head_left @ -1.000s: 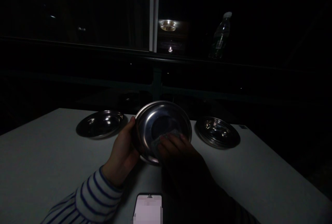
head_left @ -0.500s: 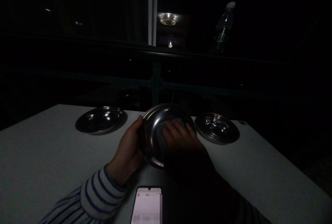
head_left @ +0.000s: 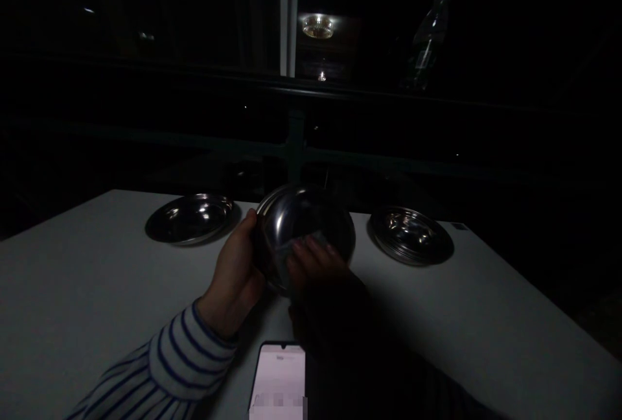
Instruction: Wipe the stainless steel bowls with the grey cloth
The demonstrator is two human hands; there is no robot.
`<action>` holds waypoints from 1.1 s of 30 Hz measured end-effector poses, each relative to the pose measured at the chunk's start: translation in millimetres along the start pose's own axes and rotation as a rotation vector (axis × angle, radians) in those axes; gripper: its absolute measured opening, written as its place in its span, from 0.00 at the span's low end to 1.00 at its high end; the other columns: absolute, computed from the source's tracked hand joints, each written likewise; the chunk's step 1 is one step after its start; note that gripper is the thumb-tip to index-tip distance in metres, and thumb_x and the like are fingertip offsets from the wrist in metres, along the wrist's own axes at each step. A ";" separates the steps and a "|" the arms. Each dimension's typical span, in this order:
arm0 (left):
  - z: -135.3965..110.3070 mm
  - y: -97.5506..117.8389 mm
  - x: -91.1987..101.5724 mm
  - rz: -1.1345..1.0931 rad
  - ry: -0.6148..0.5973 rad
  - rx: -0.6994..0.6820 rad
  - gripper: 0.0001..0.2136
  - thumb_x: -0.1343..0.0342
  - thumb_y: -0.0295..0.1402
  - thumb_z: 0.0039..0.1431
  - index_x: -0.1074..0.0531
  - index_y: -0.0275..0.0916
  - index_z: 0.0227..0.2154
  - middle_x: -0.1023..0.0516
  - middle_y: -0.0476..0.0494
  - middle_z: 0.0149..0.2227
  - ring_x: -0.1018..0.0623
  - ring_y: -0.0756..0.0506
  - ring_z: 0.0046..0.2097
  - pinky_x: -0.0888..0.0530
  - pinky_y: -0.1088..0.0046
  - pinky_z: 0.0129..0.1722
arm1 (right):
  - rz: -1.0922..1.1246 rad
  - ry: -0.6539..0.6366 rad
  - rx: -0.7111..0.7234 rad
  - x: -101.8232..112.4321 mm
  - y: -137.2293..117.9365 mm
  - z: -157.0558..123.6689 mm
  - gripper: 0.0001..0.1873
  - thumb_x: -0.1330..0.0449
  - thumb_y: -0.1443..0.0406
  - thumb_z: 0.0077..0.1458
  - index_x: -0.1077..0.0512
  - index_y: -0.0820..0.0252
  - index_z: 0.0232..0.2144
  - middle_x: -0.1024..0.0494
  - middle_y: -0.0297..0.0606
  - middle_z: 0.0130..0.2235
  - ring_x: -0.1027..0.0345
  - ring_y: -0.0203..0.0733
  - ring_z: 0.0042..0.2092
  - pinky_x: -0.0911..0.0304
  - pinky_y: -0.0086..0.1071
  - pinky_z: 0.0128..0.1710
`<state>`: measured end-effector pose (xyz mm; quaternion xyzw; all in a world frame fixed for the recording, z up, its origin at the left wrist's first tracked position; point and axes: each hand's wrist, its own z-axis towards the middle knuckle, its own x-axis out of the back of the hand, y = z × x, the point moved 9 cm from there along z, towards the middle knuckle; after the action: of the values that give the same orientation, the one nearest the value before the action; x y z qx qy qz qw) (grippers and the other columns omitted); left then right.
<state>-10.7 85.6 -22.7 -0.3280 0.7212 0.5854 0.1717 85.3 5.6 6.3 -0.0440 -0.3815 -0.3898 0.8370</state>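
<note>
My left hand (head_left: 236,274) grips the left rim of a shiny steel plate (head_left: 311,219), which is tilted up toward me above the white table (head_left: 87,290). Inside the plate my right hand (head_left: 315,264) presses a small grey cloth (head_left: 318,238) against the metal, fingers together. The right arm is in deep shadow. The left sleeve is white with dark stripes.
Another steel plate (head_left: 190,218) lies flat on the table at the left, and a stack of steel plates (head_left: 412,235) at the right. A lit phone (head_left: 279,378) lies at the near edge. A water bottle (head_left: 430,34) stands on the dark ledge behind.
My right hand with the cloth has slid across the plate's inside, up and then back down to the left. The plate has tilted and shifted slightly in my left hand.
</note>
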 end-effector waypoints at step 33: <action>-12.0 -28.6 -9.4 0.065 -0.089 0.193 0.13 0.53 0.35 0.58 0.29 0.35 0.25 0.28 0.46 0.16 0.28 0.49 0.18 0.30 0.76 0.17 | -0.104 0.092 -0.092 2.8 43.0 -1.4 0.23 0.55 0.62 0.60 0.42 0.71 0.54 0.39 0.51 0.58 0.57 0.48 0.63 0.48 0.46 0.58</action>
<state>17.0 73.8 -34.7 -0.2601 0.7763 0.5324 0.2153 116.8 33.2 16.9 -0.0444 -0.3259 -0.4513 0.8295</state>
